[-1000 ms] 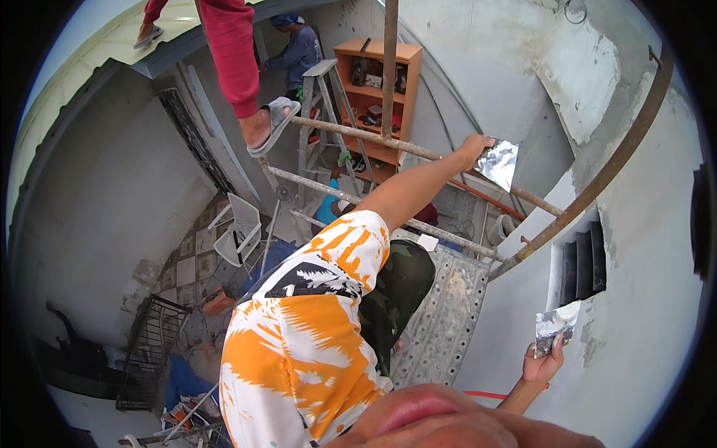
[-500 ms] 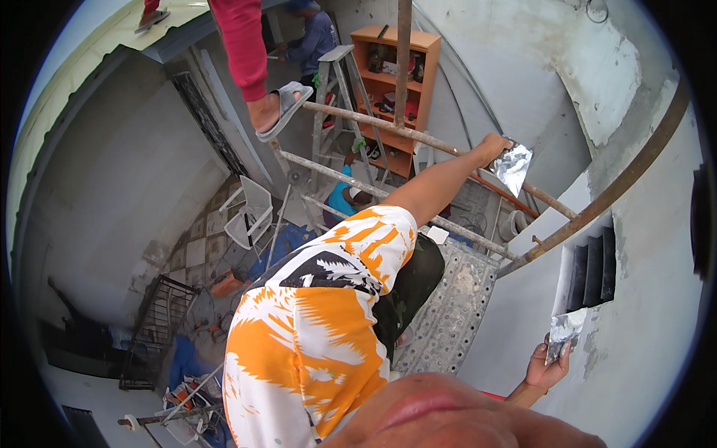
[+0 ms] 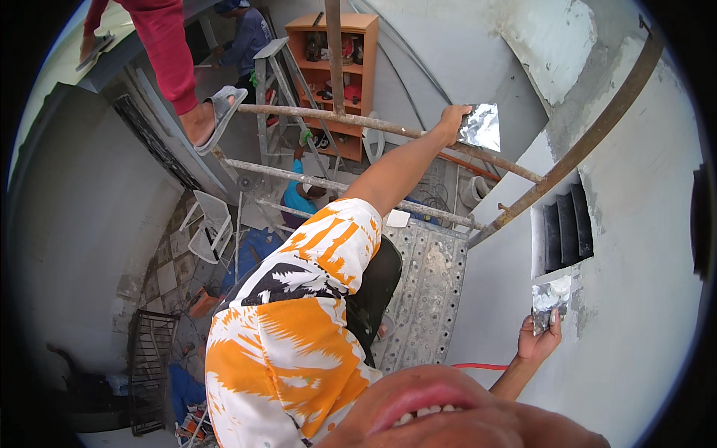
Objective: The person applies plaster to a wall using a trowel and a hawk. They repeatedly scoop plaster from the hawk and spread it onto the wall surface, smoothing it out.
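Note:
My left hand (image 3: 453,122) grips a shiny square metal plate (image 3: 479,128) over the upper scaffold rail (image 3: 508,166); I cannot tell if it touches the rail. Low on the right, my right hand (image 3: 539,340) holds another metal plate (image 3: 551,300), smeared with grey-white material, near the wall just below a dark slatted vent (image 3: 567,228). Its fingers curl at the lower part of the plate. My left arm stretches forward across the view, above a perforated metal platform (image 3: 426,299) with dried splatter.
A person's red-trousered leg and sandalled foot (image 3: 216,116) rest on scaffolding at upper left. Co-workers in blue (image 3: 250,37) and cyan (image 3: 295,194) are below, by a stepladder (image 3: 269,50) and orange shelf (image 3: 332,22). A white chair (image 3: 209,231), railing (image 3: 149,366) and clutter lie lower left.
The whole view has shifted, so the scene sits higher and further left in the picture. Both my hands keep hold of their plates, in much the same places against the rail and vent.

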Action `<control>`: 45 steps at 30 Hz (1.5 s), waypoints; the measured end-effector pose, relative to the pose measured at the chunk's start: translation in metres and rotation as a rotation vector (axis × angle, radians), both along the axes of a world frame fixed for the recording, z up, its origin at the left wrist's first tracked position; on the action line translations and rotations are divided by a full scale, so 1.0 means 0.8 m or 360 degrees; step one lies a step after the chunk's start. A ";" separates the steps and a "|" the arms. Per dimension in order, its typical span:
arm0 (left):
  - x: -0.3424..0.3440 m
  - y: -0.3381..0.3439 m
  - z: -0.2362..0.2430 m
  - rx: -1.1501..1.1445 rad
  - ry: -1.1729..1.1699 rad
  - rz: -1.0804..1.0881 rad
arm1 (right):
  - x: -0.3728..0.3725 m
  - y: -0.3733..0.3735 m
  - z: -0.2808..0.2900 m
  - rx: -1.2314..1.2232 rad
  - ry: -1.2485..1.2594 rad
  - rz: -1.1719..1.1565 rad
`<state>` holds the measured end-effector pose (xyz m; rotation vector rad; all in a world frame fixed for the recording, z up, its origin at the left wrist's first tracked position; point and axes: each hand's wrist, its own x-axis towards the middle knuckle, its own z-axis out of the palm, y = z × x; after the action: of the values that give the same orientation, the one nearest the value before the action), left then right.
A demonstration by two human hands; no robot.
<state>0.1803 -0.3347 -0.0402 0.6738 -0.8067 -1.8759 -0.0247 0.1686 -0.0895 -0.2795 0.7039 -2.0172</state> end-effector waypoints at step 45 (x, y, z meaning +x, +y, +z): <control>-0.028 -0.039 -0.031 -0.0270 -0.0057 -0.0195 | -0.184 -0.211 0.124 0.1817 0.5141 -0.0765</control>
<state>0.1578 -0.3657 -0.0649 0.5638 -1.0377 -1.8832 -0.1721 -0.0003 0.0100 1.3765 -1.6964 -0.6643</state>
